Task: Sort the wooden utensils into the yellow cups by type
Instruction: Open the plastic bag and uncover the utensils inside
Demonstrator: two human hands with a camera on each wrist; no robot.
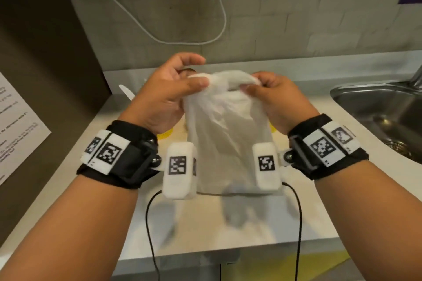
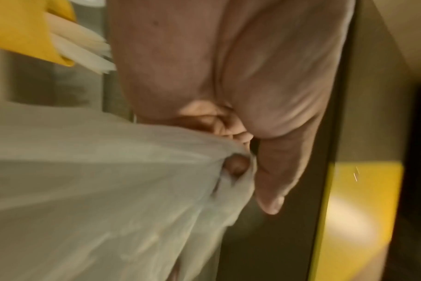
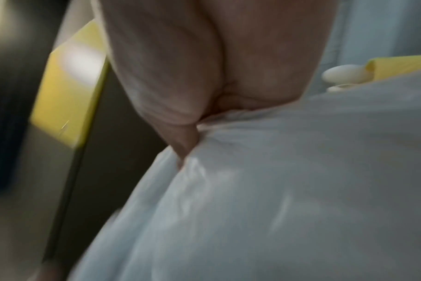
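Note:
Both hands hold a thin white plastic bag (image 1: 228, 134) up above the counter. My left hand (image 1: 182, 85) pinches the bag's top left edge and my right hand (image 1: 253, 85) pinches its top right edge. The bag hangs down between my wrists and hides most of what stands behind it. A yellow cup (image 2: 19, 28) with pale wooden utensils (image 2: 84, 51) sticking out shows in the left wrist view. Another yellow cup (image 3: 401, 68) with a rounded wooden utensil end (image 3: 341, 74) shows in the right wrist view. In the head view only a yellow sliver (image 1: 165, 136) shows under my left hand.
A steel sink (image 1: 383, 116) lies at the right of the pale counter (image 1: 228, 230). A dark cabinet side (image 1: 41, 64) with a paper notice (image 1: 16, 128) stands at the left. A white cord (image 1: 159, 36) hangs on the brick wall behind. One pale utensil tip (image 1: 126, 91) pokes out left of my hand.

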